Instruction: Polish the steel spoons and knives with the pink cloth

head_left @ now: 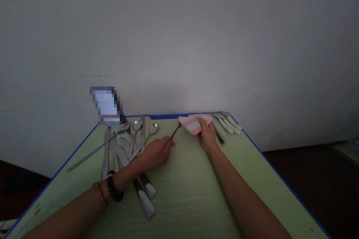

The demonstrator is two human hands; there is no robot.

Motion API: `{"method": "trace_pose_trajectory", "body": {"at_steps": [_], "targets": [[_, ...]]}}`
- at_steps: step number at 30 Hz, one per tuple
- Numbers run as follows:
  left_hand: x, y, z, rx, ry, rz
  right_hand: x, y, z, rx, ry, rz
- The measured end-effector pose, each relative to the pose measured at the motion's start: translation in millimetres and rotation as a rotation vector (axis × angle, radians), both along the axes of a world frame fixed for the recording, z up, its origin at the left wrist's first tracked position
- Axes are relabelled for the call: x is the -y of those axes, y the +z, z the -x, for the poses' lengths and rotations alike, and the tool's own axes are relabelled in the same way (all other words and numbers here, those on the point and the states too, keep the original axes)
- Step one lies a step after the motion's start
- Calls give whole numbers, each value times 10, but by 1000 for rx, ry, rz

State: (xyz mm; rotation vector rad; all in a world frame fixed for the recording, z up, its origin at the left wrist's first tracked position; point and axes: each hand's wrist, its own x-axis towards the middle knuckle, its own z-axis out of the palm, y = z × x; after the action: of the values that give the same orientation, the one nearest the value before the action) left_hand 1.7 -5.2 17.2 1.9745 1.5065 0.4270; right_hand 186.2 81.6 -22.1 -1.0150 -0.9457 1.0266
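- A slim metal utensil (176, 131) spans the space between two hands above the middle of a pale green table (190, 201); its far end is hidden, so whether it is a fork or a spoon cannot be told; it looks light, stiff and hard to damage, its smooth shank probably slippery.
- The left grip (162, 151) is closed around the handle, fingers curled, with the slim neck showing beyond them; the handle seems the sound place to hold it, the neck offering less to pinch.
- A pink-and-white striped cloth (190, 125) meets the utensil's far end; thin, soft and limp by its look, it likely gives best purchase when bunched.
- The right grip (208, 136) is closed on the cloth's near right side, thumb on top; fingers beneath are hidden.
- Left of the utensil lie two shiny spoons (153, 129), table knives (106, 153) and dark-banded handles (146, 203), overlapping and likely to slide together; to the right rest white-handled forks (227, 125); a blurred-out screen (106, 104) stands at the far left, near the wall (179, 37).
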Motion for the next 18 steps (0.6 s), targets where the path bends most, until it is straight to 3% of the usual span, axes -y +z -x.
{"method": "trace_pose_trajectory", "body": {"at_steps": [3,6,10,18], "targets": [[-11,-140,48,409,169,81,-67,30,22,-43,-58,82],[-31,-195,60,640,233,128,-100,47,36,10,-56,74],[-42,-174,48,697,237,134,-80,54,46,34,51,74],[-70,-220,72,609,179,101,-29,185,16,-224,342,155]]}}
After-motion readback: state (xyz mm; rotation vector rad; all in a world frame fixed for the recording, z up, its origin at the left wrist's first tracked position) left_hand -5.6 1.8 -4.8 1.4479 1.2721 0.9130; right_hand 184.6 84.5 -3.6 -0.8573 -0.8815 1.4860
